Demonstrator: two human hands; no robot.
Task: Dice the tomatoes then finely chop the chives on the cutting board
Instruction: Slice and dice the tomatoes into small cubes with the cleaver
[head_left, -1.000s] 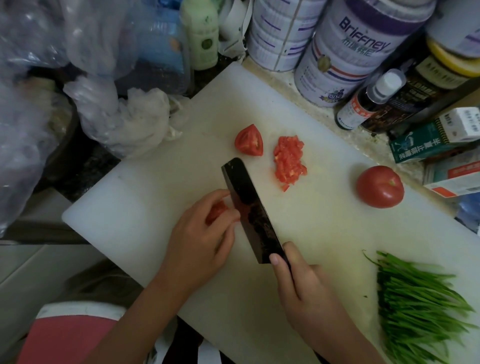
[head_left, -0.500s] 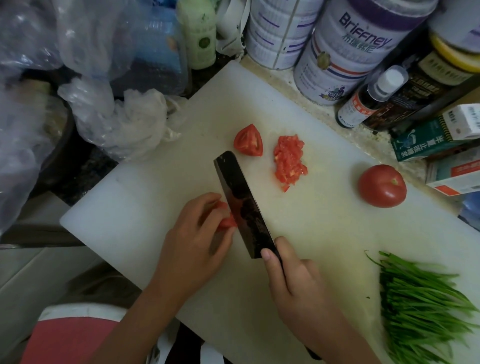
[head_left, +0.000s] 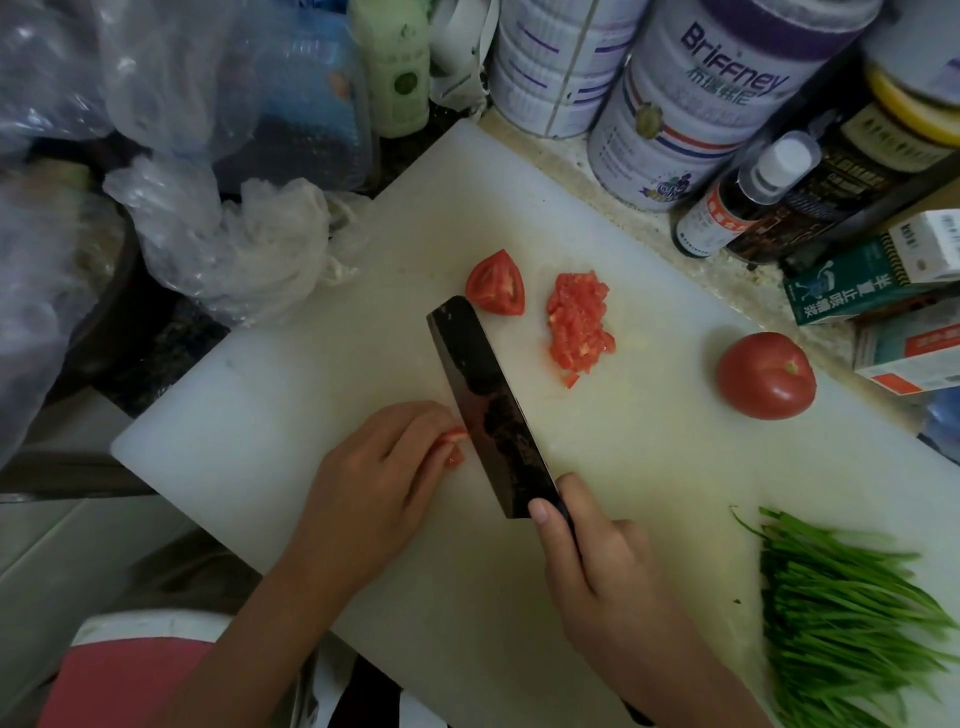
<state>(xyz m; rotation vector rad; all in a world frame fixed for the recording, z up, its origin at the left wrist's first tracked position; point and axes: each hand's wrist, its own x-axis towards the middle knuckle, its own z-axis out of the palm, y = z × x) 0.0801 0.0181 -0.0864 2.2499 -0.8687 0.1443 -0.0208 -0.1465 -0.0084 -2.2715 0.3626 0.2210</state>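
Lately the cleaver (head_left: 488, 400) has edged a little leftward across the cutting board (head_left: 260, 415). Its flat now sits against the left hand (head_left: 374, 478), and only a sliver of the tomato piece (head_left: 456, 441) shows. Slicing here is advancing, I judge, but dicing is far from finished. Curled left fingers pin that piece toward the board's near-left edge. The right hand (head_left: 597, 571) wraps the handle, thumb at the blade's heel. Count: one held piece, one wedge (head_left: 496, 285) and one diced pile (head_left: 576, 322) mid-board, one whole tomato (head_left: 763, 376) by the far edge, and one uncut chive bundle (head_left: 841, 608) at the near-right corner.
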